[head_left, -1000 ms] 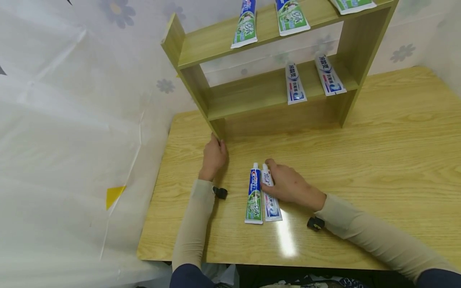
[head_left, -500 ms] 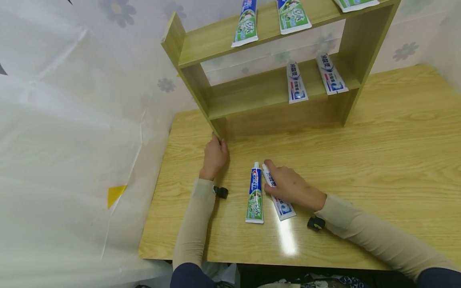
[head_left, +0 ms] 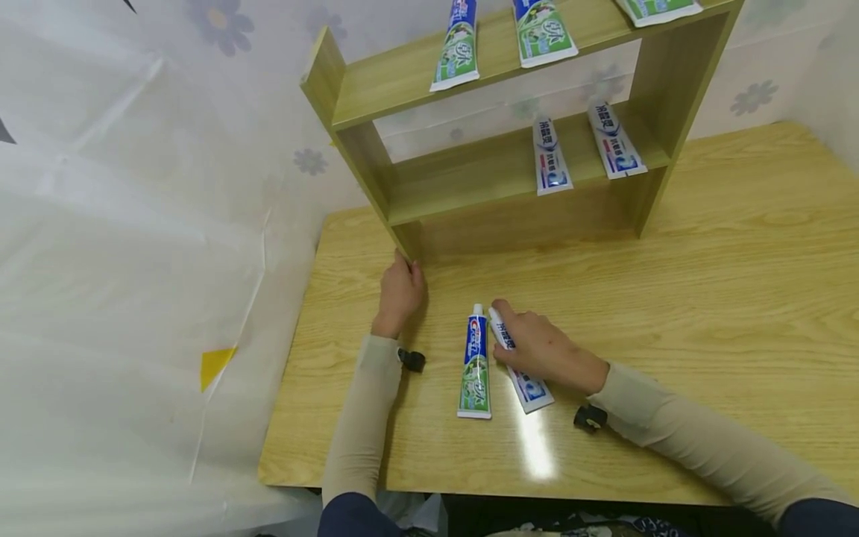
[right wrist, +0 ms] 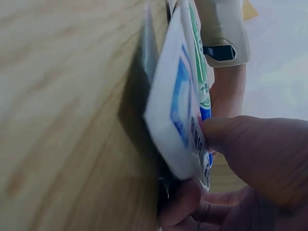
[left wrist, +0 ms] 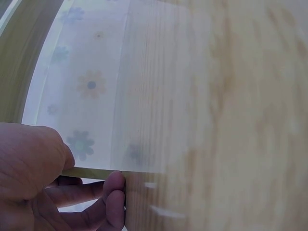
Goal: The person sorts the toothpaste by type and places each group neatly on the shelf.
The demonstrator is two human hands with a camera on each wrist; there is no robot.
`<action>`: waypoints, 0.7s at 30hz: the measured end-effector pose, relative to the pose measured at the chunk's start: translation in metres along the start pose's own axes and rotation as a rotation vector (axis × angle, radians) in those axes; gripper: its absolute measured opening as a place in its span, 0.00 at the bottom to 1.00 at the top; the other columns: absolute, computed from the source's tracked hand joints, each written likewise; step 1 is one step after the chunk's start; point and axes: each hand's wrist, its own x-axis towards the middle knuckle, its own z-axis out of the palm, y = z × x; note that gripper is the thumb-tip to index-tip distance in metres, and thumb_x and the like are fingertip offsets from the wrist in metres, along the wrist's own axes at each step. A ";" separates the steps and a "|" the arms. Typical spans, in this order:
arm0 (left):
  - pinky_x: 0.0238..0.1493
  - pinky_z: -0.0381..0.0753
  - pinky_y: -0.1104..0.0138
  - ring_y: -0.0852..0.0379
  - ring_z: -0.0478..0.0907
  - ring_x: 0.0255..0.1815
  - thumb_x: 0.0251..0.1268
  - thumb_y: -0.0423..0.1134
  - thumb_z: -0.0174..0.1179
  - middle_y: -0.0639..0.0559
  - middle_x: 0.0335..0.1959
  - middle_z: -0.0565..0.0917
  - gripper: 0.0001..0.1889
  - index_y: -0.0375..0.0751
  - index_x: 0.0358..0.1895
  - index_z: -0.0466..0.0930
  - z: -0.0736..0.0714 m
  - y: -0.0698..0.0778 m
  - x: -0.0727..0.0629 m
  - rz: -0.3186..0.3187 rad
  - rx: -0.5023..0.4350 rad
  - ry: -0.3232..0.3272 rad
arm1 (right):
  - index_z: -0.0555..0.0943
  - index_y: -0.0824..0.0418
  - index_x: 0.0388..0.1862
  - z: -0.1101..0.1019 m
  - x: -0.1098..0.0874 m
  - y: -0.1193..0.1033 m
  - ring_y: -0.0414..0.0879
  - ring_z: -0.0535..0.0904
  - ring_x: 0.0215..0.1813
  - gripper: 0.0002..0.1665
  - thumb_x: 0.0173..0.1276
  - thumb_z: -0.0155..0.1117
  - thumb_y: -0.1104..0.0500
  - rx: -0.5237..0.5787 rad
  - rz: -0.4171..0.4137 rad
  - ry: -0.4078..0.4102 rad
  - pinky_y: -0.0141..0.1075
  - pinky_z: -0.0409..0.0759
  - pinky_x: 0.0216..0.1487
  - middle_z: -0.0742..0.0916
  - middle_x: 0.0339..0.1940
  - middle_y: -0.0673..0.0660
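In the head view my right hand (head_left: 546,347) grips a white toothpaste tube (head_left: 533,392) near the table's middle, its flat end angled toward the front right. The right wrist view shows the thumb (right wrist: 226,134) on top of that tube with fingers curled underneath, its flat end tilted up over the wood. Just left of it lies a blue and green Crest toothpaste tube (head_left: 475,365), cap pointing away. My left hand (head_left: 400,294) holds the lower front edge of the wooden shelf (head_left: 456,179) at its left side panel; in the left wrist view its fingers (left wrist: 114,202) bend round that edge.
Two white toothpaste tubes (head_left: 552,158) lie on the shelf's middle board, toward its right. Several blue and green tubes (head_left: 458,48) lie on the upper board. The wooden table (head_left: 751,298) extends right, and a pale sheet (head_left: 134,298) hangs on the left.
The white tube under my right hand has swung away from the Crest tube, its flat end moving right. My left hand stays at the shelf edge. Little differs over the last half second.
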 end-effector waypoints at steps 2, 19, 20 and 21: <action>0.21 0.74 0.58 0.51 0.74 0.21 0.88 0.43 0.46 0.46 0.25 0.78 0.17 0.31 0.59 0.73 0.000 0.000 -0.001 0.004 0.008 0.004 | 0.56 0.64 0.85 -0.001 0.000 0.001 0.44 0.83 0.20 0.45 0.78 0.65 0.58 -0.003 -0.016 0.005 0.34 0.81 0.18 0.86 0.35 0.64; 0.22 0.77 0.56 0.49 0.78 0.23 0.90 0.46 0.43 0.44 0.27 0.80 0.17 0.34 0.55 0.72 0.010 -0.016 0.005 0.047 0.023 0.031 | 0.49 0.63 0.90 -0.061 0.005 -0.036 0.43 0.83 0.22 0.47 0.83 0.63 0.57 -0.069 -0.097 0.088 0.33 0.82 0.20 0.86 0.35 0.62; 0.23 0.78 0.55 0.49 0.78 0.23 0.90 0.46 0.43 0.43 0.27 0.80 0.17 0.34 0.55 0.72 0.011 -0.015 0.005 0.046 0.023 0.032 | 0.49 0.62 0.90 -0.065 0.006 -0.039 0.43 0.83 0.22 0.47 0.83 0.62 0.57 -0.072 -0.098 0.090 0.33 0.82 0.20 0.86 0.34 0.61; 0.23 0.79 0.55 0.49 0.79 0.24 0.90 0.46 0.43 0.43 0.28 0.81 0.17 0.34 0.56 0.72 0.011 -0.015 0.005 0.044 0.021 0.032 | 0.48 0.62 0.90 -0.069 0.006 -0.043 0.43 0.83 0.21 0.47 0.83 0.62 0.56 -0.077 -0.102 0.096 0.34 0.82 0.19 0.86 0.33 0.61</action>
